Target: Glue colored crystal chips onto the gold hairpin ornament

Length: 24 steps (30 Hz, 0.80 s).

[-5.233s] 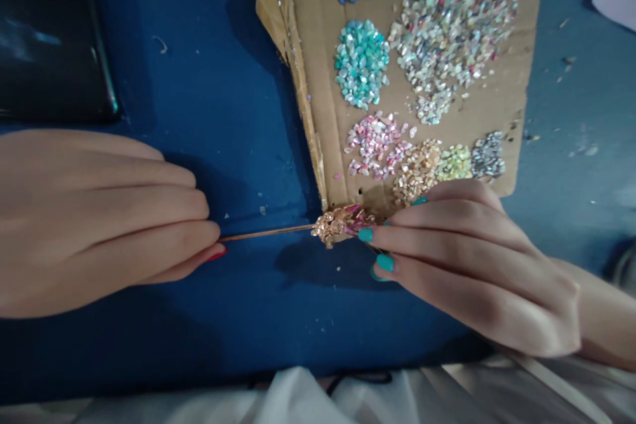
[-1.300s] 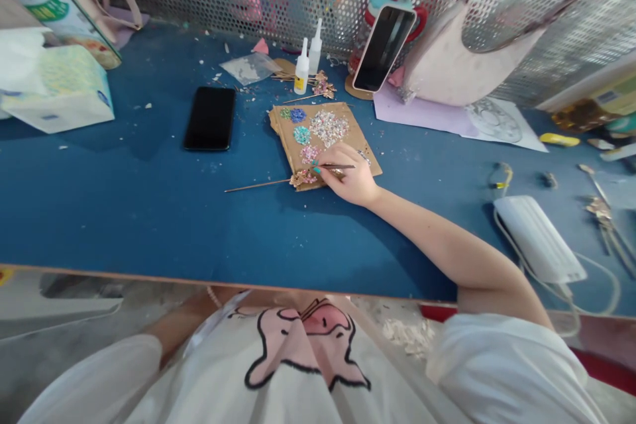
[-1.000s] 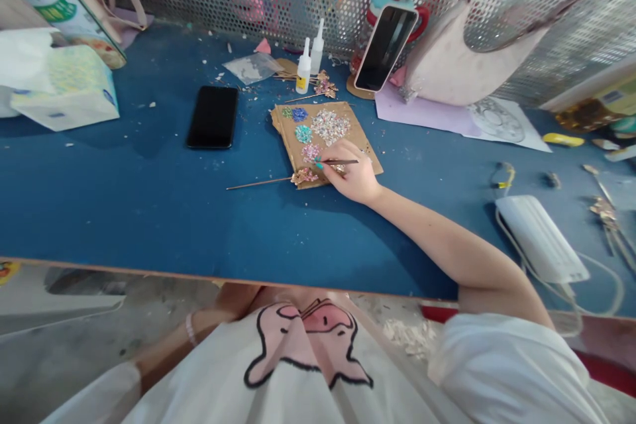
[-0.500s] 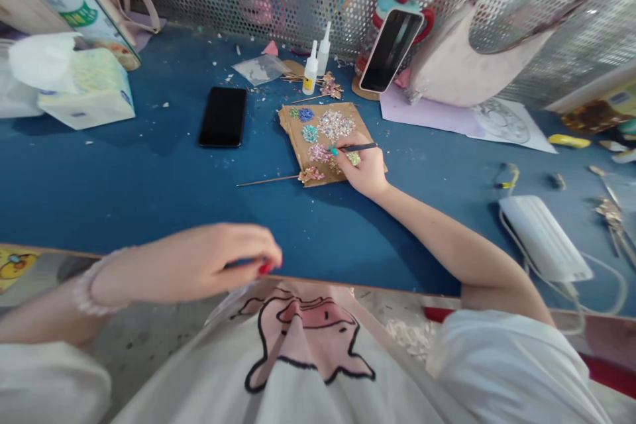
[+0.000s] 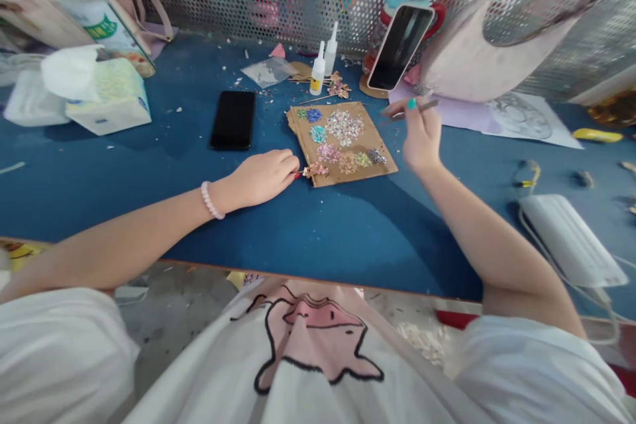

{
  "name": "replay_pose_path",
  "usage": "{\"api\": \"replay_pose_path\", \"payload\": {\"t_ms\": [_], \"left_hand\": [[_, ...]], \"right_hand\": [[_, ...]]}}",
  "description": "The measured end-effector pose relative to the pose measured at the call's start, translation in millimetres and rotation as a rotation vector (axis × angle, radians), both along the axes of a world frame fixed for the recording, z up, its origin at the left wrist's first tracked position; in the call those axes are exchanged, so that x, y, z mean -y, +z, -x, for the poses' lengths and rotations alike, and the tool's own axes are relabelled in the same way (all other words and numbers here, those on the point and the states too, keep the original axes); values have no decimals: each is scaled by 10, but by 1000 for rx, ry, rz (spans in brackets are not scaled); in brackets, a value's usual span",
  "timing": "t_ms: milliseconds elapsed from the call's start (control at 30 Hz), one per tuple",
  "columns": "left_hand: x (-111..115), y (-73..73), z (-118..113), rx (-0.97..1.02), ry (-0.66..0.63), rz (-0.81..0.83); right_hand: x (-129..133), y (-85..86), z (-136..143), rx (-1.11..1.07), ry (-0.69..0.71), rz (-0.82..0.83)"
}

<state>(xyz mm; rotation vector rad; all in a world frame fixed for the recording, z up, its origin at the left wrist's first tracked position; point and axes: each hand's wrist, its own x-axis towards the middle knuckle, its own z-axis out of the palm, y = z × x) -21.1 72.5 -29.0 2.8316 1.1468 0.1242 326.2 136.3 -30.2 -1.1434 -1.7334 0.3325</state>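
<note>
Brown cardboard carries small piles of colored beads, among them silvery, teal and pink ones. At its lower left corner lies the pink and gold flower head of a hairpin. My left hand is closed around the pin's thin stick, just left of the flower. To the right of the cardboard, my right hand is raised with its fingers closed on a dark pen-like tool. Two white glue bottles stand behind the cardboard.
A black phone lies left of the cardboard; another phone leans on a stand behind. A tissue box sits at the left, a white power bank with cables at the right. A pale handbag stands at the back right.
My left hand has moved up from the table's front edge and taken hold of the hairpin's stick. My right hand has lifted off the bead piles and moved right with the tool.
</note>
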Motion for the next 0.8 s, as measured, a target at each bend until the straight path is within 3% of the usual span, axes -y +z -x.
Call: {"api": "replay_pose_path", "payload": {"t_ms": [133, 267, 533, 800], "left_hand": [[-18, -16, 20, 67, -12, 16], [-16, -18, 40, 164, -10, 40], [-42, -72, 5, 333, -70, 104], [-17, -57, -24, 351, -101, 93]], "right_hand": [[-213, 97, -385, 183, -49, 336], [-192, 134, -478, 413, -62, 569], [-104, 186, -255, 652, -92, 566], [-113, 203, -282, 712, -79, 589]]}}
